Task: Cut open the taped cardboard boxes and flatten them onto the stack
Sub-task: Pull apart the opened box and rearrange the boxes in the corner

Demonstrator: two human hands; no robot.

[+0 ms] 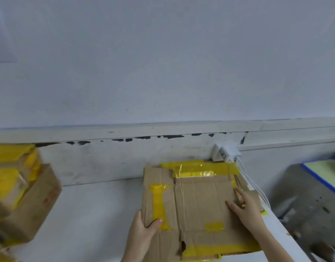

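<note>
A flat box (196, 201) with yellow tape (159, 205) lies on top of the stack (244, 188) of flat cardboard. The stack sits at the right end of the white worktop (98, 210), close to the back edge by the wall (162, 63).

The left hand (144, 229) grips the left edge of the flat box. The thumb lies on top, on the yellow tape, and the other fingers are curled under the edge where they cannot be seen. The right hand (248, 208) lies on the right side of the box. Its fingers (232, 205) are straight and spread out, and they press down on the cardboard. It holds nothing.

The step in hand looks like laying this box flat and neat on the stack. To do it well, the person should line up its edges with the pieces under it. The left hand can slide the box a little while the right hand keeps it down. Then both hands should press hard along the folds, since bent cardboard likes to spring back up.

Care is needed near the back right corner. A white plug (227, 152) and its cords (257, 191) sit just beside the stack there. The box should not push on them.

More taped boxes (21, 195) wait at the left end of the worktop. They look blurry.
</note>
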